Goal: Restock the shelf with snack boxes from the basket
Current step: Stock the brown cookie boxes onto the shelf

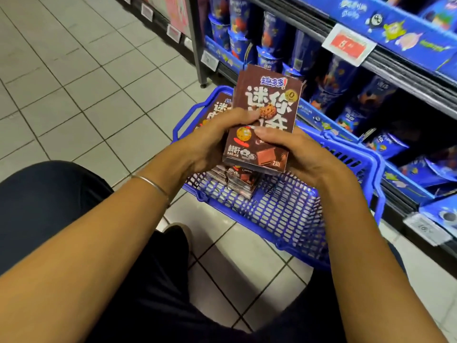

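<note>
A small stack of brown snack boxes (267,105) with white lettering and cookie pictures is held above the blue basket (291,216). My left hand (212,142) grips the stack's left side with the thumb on its front. My right hand (296,149) grips the lower right corner. More of the same brown boxes (241,180) lie stacked inside the basket under my hands, and another one (218,107) shows behind my left hand. The shelf (385,63) stands to the right.
The basket sits on the tiled floor (74,82) against the shelf's foot. The shelf's tiers hold blue snack cups and bags (346,78). Price tags (348,44) hang on the shelf edges. My dark-trousered knees and a shoe (178,233) are below.
</note>
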